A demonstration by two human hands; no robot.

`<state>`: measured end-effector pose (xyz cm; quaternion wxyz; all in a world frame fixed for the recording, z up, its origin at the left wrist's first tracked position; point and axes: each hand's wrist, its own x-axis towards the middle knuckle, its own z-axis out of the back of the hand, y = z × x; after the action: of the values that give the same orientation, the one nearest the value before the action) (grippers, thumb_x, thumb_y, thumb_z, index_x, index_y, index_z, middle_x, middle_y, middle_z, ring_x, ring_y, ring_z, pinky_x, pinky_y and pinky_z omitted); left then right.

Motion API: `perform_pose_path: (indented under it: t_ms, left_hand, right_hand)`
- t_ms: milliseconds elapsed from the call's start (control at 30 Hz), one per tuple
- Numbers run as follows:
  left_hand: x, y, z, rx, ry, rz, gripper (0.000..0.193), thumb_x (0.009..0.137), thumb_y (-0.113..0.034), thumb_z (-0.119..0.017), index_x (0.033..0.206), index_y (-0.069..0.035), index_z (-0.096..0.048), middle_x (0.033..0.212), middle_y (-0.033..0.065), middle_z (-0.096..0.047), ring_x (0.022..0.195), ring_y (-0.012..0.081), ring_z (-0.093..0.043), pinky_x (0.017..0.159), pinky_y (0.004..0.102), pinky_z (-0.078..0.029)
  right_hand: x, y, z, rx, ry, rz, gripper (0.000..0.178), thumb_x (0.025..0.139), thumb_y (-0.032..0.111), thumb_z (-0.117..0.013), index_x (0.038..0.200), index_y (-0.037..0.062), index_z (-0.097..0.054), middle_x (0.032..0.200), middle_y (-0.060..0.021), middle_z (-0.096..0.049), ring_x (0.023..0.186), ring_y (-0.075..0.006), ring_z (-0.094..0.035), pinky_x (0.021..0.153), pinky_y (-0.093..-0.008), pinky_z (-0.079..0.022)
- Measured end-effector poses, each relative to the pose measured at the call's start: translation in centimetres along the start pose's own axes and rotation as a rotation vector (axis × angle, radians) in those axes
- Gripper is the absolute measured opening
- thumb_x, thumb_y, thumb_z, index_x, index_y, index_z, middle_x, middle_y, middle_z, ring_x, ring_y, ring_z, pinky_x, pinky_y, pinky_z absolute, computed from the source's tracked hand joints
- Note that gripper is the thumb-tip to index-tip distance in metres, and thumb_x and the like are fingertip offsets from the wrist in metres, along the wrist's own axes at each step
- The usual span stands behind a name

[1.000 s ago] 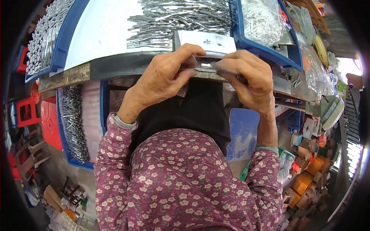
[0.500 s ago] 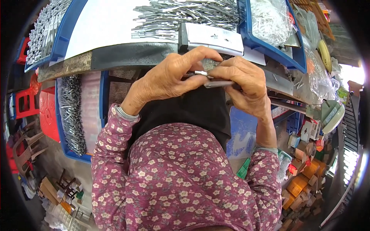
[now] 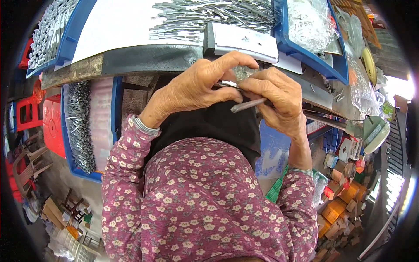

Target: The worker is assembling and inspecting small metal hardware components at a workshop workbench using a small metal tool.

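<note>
My left hand is closed in front of the table's near edge, with thumb and fingers pinching a small shiny metal piece. Most of that piece is hidden by the fingers. Close against it, my right hand is closed, its bent fingertips meeting the piece's right end. A slim grey rod-shaped tool sticks out to the left from under my right fingers. Its rear part disappears inside the palm. Both hands are raised over my dark-covered lap.
Thin metal strips lie heaped on the table behind a white block. A blue tray at right holds bagged whitish parts; another blue tray at left holds metal pieces. Below left, a further blue tray contains metal parts beside a red stool.
The grey tool has swung so its free end points lower left and shows more clearly. Both hands stay close together at nearly the same place, with the fingers slightly shifted.
</note>
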<state>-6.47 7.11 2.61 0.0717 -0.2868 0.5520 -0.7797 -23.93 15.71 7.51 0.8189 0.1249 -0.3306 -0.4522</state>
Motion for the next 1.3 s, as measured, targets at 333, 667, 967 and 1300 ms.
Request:
perform_pose_path:
  t_ms: [333, 667, 967, 1300]
  left_hand:
    - [0.4, 0.1, -0.4, -0.028, -0.010, -0.057, 0.056, 0.069, -0.009, -0.071, 0.118, -0.009, -0.044, 0.092, 0.0055, -0.062, 0.075, 0.0195, -0.065, 0.070, 0.0288, -0.053]
    - [1.0, 0.7, -0.7, 0.009, -0.014, -0.118, 0.059, 0.075, -0.007, -0.069, 0.126, -0.009, -0.040, 0.061, -0.0023, -0.053, 0.056, 0.0037, -0.050, 0.051, 0.0180, -0.037]
    - [2.1, 0.9, -0.2, 0.026, -0.118, 0.010, 0.050, 0.077, -0.006, -0.067, 0.121, -0.007, -0.044, 0.070, 0.0023, -0.061, 0.067, 0.0071, -0.059, 0.061, 0.0214, -0.047]
    - [3.2, 3.2, -0.1, 0.632, -0.541, -0.021, 0.006, 0.074, -0.004, -0.063, 0.079, -0.003, -0.059, 0.071, 0.0075, -0.056, 0.059, 0.0223, -0.058, 0.054, 0.0311, -0.045]
  right_hand:
    - [-0.2, 0.2, 0.3, -0.045, 0.020, 0.000, 0.026, 0.063, -0.001, -0.067, 0.088, 0.0028, -0.064, 0.075, -0.0080, -0.059, 0.066, -0.0226, -0.057, 0.059, -0.0300, -0.044]
    - [-0.1, -0.2, 0.8, -0.086, 0.070, 0.008, 0.034, 0.059, -0.002, -0.064, 0.091, 0.0076, -0.061, 0.083, -0.0056, -0.058, 0.074, -0.0242, -0.056, 0.061, -0.0333, -0.047]
    - [0.4, -1.8, 1.4, -0.126, 0.073, -0.009, 0.034, 0.060, -0.004, -0.059, 0.092, 0.0036, -0.063, 0.082, -0.0101, -0.060, 0.073, -0.0267, -0.057, 0.063, -0.0333, -0.046]
    - [1.2, -6.5, 0.3, -0.364, -0.014, -0.082, 0.032, 0.067, -0.008, -0.061, 0.096, 0.0054, -0.062, 0.083, -0.0091, -0.059, 0.079, -0.0256, -0.057, 0.067, -0.0323, -0.046]
